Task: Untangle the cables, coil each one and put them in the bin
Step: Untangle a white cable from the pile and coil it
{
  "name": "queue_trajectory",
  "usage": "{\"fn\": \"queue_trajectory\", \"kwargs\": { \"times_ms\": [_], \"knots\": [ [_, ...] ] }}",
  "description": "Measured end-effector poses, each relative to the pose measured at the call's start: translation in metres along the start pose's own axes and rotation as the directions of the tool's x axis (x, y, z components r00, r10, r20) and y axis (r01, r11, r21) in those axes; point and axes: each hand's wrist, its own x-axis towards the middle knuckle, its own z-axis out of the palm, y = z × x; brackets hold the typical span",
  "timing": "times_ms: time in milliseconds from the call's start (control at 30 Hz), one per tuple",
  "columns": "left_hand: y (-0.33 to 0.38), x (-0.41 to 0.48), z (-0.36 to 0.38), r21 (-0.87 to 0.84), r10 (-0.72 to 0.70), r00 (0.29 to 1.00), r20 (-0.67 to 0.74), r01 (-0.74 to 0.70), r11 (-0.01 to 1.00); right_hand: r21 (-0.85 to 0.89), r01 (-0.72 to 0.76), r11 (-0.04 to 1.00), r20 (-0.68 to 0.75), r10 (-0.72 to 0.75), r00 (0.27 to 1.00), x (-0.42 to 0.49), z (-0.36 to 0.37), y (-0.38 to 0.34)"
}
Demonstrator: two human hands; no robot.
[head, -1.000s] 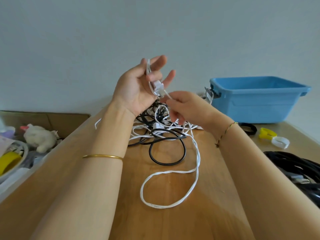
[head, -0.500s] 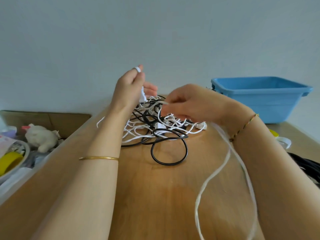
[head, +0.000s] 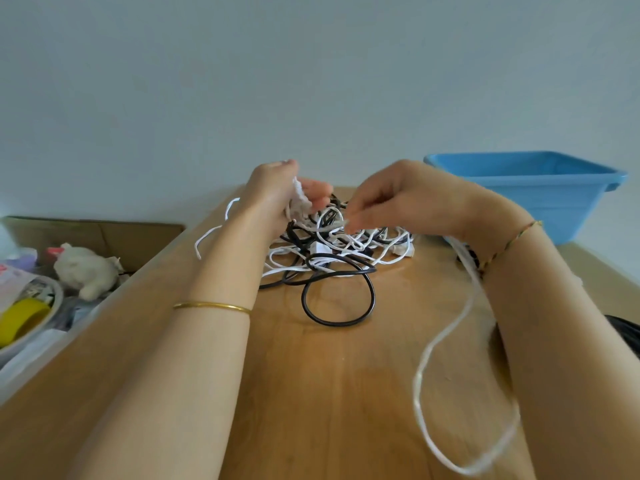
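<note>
A tangle of white and black cables (head: pixel 332 251) lies on the wooden table (head: pixel 329 393), with one black loop (head: pixel 337 299) spread toward me. My left hand (head: pixel 277 195) is raised over the pile's left side and grips a small bunch of white cable (head: pixel 299 199). My right hand (head: pixel 394 199) hovers over the pile and pinches a white strand at its fingertips. A long white cable loop (head: pixel 446 341) hangs from under my right wrist and swings blurred at the lower right. The blue bin (head: pixel 540 199) stands at the back right.
A cardboard box (head: pixel 104 237) at the left holds a white plush toy (head: pixel 86 268), a yellow tape roll (head: pixel 20 320) and other clutter. A black cable bundle (head: pixel 623 334) lies at the right edge behind my forearm. A wall rises right behind the table.
Both hands have come down from chest height to just over the pile. The long white loop that lay on the table has been lifted and swung to the right, under my right arm.
</note>
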Motion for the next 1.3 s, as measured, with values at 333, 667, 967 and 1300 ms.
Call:
{"fn": "queue_trajectory", "kwargs": {
  "times_ms": [333, 667, 967, 1300],
  "knots": [
    [-0.013, 0.006, -0.003, 0.039, 0.12, 0.991, -0.067, -0.117, 0.992, 0.143, 0.027, 0.989, -0.09, -0.014, 0.996, -0.002, 0.002, -0.008],
    [-0.008, -0.018, 0.013, 0.497, 0.131, 0.938, 0.32, -0.284, 0.82, 0.019, 0.042, 0.999, -0.46, -0.028, 0.887, 0.009, 0.001, 0.01],
    [0.007, -0.025, 0.005, 0.153, -0.075, 0.741, 0.668, -0.037, 0.988, -0.052, -0.023, 0.998, -0.658, -0.017, 0.753, 0.017, 0.012, 0.033],
    [0.019, -0.006, -0.011, -0.704, 0.234, 0.815, 0.531, 0.27, 0.656, 0.096, -0.115, 0.989, -0.048, 0.12, 0.992, 0.019, 0.049, 0.026]
  ]
}}
